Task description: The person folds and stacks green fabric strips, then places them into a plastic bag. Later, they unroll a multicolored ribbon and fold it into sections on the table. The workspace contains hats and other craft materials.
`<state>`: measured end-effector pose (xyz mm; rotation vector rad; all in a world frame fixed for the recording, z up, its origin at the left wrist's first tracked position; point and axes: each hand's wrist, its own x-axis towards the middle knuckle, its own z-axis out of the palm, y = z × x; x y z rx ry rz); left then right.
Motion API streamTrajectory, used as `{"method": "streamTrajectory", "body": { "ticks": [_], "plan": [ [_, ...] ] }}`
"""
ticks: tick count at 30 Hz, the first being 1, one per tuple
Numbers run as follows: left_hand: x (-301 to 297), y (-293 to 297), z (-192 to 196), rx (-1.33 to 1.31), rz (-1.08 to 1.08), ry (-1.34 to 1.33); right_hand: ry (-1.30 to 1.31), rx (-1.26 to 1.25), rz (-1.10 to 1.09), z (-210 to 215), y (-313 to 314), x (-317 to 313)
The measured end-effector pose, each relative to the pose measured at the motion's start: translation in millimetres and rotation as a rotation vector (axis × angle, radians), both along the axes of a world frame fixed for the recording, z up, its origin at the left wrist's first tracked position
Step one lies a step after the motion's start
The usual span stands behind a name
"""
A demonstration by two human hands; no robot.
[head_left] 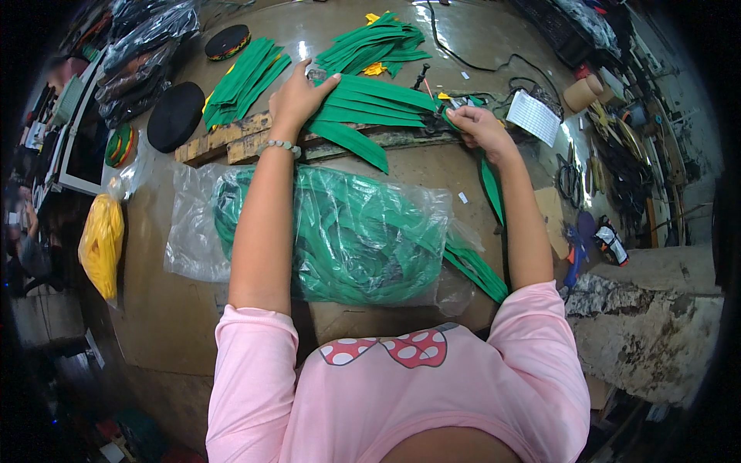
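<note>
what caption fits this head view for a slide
Left hand touches green strips while right hand pinches green band.

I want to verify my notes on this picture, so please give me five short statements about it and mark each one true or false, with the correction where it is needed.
1. The left hand touches green strips. True.
2. The bracelet is on the right arm. False: it is on the left arm.
3. The clear bag has green tape inside. True.
4. The yellow bundle lies to the right of the clear bag. False: it lies to its left.
5. The white sheet is to the right of the right hand. True.
</note>
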<state>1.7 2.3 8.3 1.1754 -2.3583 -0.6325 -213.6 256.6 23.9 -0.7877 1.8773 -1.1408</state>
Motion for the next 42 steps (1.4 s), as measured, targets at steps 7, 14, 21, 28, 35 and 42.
{"method": "streamTrajectory", "body": {
  "ticks": [7, 14, 21, 28, 35, 42],
  "plan": [
    [1, 4, 4, 0.029, 0.003, -0.016, -0.006, -0.016, 0.014, -4, -1, -1],
    [1, 5, 7, 0.046, -0.01, -0.02, 0.008, -0.003, 0.018, 1, -1, 0],
    [0, 7, 5, 0.013, -0.003, 0.0, 0.317, 0.144, -0.005, 7, 2, -3],
    [9, -12, -8, 0.136, -0.152, 0.141, 0.821, -0.373, -0.091, 64, -59, 40],
    [11, -15, -11, 0.132, -0.123, 0.115, 0.863, -0.154, -0.014, 2, -169, 78],
    [0, -9, -4, 0.124, -0.056, 0.087, 0.841, -0.037, 0.1, -1, -174, 69]
  ]
}}
